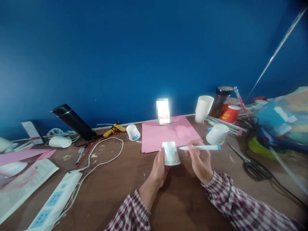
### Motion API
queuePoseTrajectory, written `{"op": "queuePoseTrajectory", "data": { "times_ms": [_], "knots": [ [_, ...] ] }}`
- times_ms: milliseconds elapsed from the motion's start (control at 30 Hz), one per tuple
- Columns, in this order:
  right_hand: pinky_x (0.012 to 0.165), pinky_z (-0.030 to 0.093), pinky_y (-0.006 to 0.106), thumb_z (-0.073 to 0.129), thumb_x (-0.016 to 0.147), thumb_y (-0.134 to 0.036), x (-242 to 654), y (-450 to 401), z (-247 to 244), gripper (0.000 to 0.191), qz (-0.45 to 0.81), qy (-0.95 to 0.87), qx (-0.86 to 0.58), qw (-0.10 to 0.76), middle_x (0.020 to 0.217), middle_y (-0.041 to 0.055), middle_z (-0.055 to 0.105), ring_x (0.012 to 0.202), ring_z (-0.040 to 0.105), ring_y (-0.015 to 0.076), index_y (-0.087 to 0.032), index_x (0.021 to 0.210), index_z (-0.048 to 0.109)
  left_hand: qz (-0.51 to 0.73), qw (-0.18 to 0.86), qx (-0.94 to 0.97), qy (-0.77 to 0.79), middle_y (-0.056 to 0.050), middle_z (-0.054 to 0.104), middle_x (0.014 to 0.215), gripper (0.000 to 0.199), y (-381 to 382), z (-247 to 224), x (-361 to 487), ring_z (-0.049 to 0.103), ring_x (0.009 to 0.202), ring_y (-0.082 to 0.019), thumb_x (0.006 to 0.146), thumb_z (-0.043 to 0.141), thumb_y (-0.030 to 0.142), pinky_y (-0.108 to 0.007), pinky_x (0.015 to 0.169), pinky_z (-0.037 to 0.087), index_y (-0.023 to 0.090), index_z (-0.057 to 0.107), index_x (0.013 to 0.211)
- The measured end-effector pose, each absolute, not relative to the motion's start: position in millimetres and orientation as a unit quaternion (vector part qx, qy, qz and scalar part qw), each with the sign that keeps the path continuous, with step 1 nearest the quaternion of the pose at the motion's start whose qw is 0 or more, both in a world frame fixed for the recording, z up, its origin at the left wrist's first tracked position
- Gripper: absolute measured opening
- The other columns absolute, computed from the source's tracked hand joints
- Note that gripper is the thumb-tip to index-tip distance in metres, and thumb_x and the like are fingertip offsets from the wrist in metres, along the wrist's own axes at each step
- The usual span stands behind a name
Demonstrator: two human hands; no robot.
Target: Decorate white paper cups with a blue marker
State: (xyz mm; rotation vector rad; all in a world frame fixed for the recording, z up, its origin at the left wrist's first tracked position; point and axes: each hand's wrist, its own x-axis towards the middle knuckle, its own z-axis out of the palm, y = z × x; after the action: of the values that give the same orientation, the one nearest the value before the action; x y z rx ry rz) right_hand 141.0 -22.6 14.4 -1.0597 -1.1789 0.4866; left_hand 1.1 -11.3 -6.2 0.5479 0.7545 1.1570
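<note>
My left hand [158, 166] grips a white paper cup [171, 154] from its left side and underneath, with the wider rim facing down. Blue lines are drawn on the cup's side, and a zigzag band runs along the rim. In my right hand [201, 160] is a light blue marker [204, 148], held almost level. Its tip points left and lies close to the cup's right edge; whether it touches I cannot tell. Behind both hands, sheets of pink paper [156, 136] lie on the brown table [115, 189].
Scissors [255, 166], an upturned cup [217, 134] and stacked cups [203, 109] are on the right. Another cup [133, 132], a yellow glue gun [114, 130], a black bottle [74, 122] and a power strip [56, 199] with a looping cable are on the left. A blue wall [134, 57] rises behind.
</note>
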Motion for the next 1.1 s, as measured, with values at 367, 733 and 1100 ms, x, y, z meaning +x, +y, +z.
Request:
{"op": "queuePoseTrajectory", "data": {
  "times_ms": [367,733,1100],
  "knots": [
    [0.063,0.054,0.027,0.051,0.098,-0.039,138,-22,2,0.020,0.211,-0.555,-0.496,0.633,0.083,0.0031,0.063,0.069,0.060,0.0155,-0.020,0.101,0.059,0.539,0.738,0.244,0.325,-0.013,0.072,0.112,0.051,-12,-8,0,0.067,0.103,-0.026,0.080,0.068,0.056,-0.040,0.099,0.048,0.014,0.070,0.108],
    [0.081,0.057,0.033,0.048,0.100,-0.035,134,-26,-4,0.021,0.242,-0.581,-0.473,0.617,0.101,0.0069,0.066,0.092,0.066,0.0197,-0.022,0.114,0.056,0.567,0.722,0.295,0.264,-0.012,0.068,0.124,0.044,-8,-16,1,0.058,0.122,-0.028,0.090,0.059,0.047,-0.043,0.109,0.038,0.015,0.066,0.120],
    [0.082,0.057,0.035,0.048,0.100,-0.037,136,-23,-6,0.023,0.256,-0.567,-0.472,0.624,0.102,0.0077,0.066,0.092,0.067,0.0200,-0.021,0.114,0.057,0.537,0.729,0.354,0.235,-0.009,0.069,0.118,0.044,-10,-10,-3,0.060,0.116,-0.027,0.081,0.071,0.024,-0.041,0.106,0.040,0.019,0.062,0.123]
  ]
}}
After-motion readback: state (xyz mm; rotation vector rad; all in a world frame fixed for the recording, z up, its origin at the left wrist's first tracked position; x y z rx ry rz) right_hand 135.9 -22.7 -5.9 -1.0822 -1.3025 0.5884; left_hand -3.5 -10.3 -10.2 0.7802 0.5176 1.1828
